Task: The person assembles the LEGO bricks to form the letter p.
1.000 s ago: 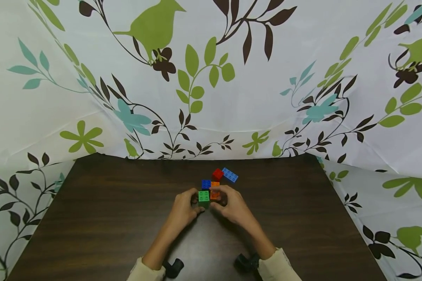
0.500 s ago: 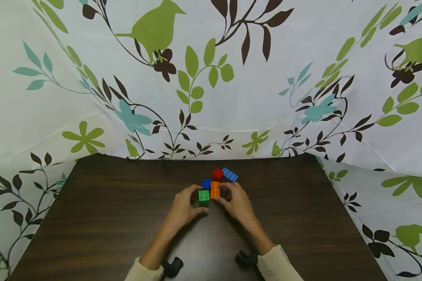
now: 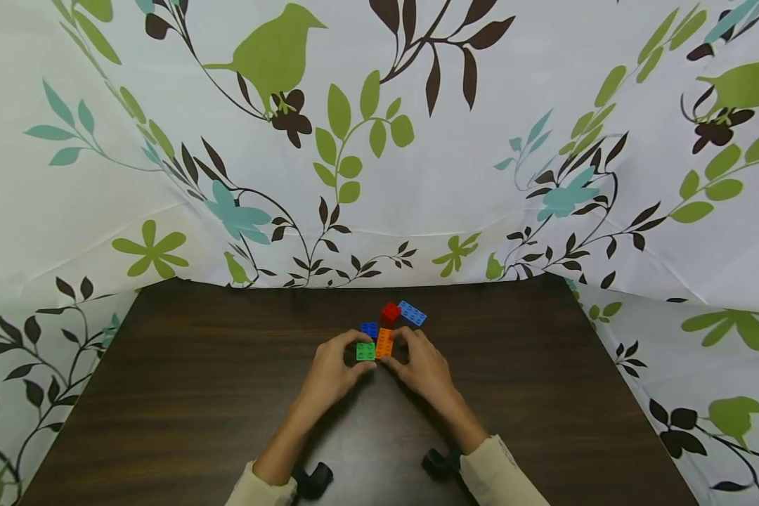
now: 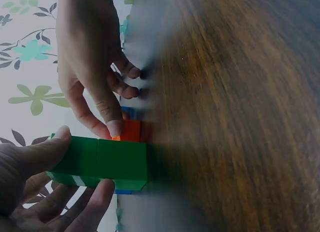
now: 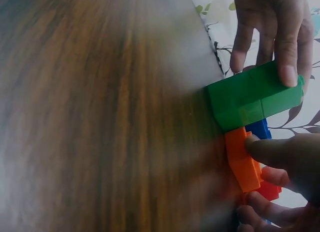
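My left hand point(image 3: 330, 367) pinches a stack of two green toy building bricks point(image 3: 365, 351) between thumb and fingers. The left wrist view shows the green stack point(image 4: 100, 159) upright on the dark table, its joint line midway up. Right beside it lies an orange building brick point(image 3: 384, 344), slightly turned. My right hand point(image 3: 422, 365) holds this orange brick point(image 5: 242, 159) with the thumb at its near end and a finger toward the far end. Behind the green stack sits a dark blue brick point(image 3: 370, 329), partly hidden in both wrist views.
A red brick point(image 3: 390, 313) and a longer light blue brick point(image 3: 412, 313) lie farther back on the dark wooden table point(image 3: 512, 379). A patterned white cloth point(image 3: 455, 176) hangs along the table's back edge and sides. Black wrist mounts point(image 3: 314, 481) sit at both wrists.
My right hand's fingers have slid off the orange brick's top to its right side and ends. The orange brick has turned slightly. The green stack's front face, seen before, no longer shows in the head view.
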Action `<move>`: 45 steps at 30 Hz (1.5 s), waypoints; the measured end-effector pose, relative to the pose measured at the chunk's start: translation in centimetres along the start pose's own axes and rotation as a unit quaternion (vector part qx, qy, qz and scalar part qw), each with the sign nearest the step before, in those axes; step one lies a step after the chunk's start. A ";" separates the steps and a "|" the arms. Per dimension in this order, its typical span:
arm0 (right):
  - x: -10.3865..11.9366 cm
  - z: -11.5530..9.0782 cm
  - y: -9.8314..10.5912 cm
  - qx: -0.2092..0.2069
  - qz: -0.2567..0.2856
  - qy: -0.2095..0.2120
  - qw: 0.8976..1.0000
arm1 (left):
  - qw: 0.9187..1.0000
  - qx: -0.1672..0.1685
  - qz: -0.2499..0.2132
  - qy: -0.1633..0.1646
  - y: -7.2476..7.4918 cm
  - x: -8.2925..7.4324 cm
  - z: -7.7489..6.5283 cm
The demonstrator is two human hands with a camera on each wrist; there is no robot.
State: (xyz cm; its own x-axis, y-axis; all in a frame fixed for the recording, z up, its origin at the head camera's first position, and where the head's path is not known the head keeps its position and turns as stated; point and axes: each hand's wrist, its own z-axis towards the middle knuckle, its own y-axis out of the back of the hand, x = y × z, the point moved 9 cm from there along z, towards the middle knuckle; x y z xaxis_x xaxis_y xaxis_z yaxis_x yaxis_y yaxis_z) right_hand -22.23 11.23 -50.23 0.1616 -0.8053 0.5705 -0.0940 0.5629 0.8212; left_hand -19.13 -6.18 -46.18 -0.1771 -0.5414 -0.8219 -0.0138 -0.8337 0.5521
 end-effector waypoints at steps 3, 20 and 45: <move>0.2 0.0 0.0 0.007 0.006 0.000 1.000 | 1.000 -0.003 -0.010 0.012 0.0 0.4 0.0; -0.1 0.2 -0.1 -0.001 -0.029 -0.015 0.999 | 0.998 0.002 -0.006 0.066 -0.2 1.5 0.1; -2.0 0.6 1.1 0.007 0.146 -0.037 0.989 | 0.997 0.007 -0.014 0.073 -0.2 2.0 0.5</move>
State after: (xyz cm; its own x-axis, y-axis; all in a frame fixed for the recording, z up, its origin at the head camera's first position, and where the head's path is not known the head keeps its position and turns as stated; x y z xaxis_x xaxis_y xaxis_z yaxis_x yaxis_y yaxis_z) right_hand -23.24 13.41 -50.45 0.0525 -0.6211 0.7820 -0.1399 0.7707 0.6216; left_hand -19.99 -7.07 -47.89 -0.0308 -0.5292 -0.8480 -0.0297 -0.8475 0.5300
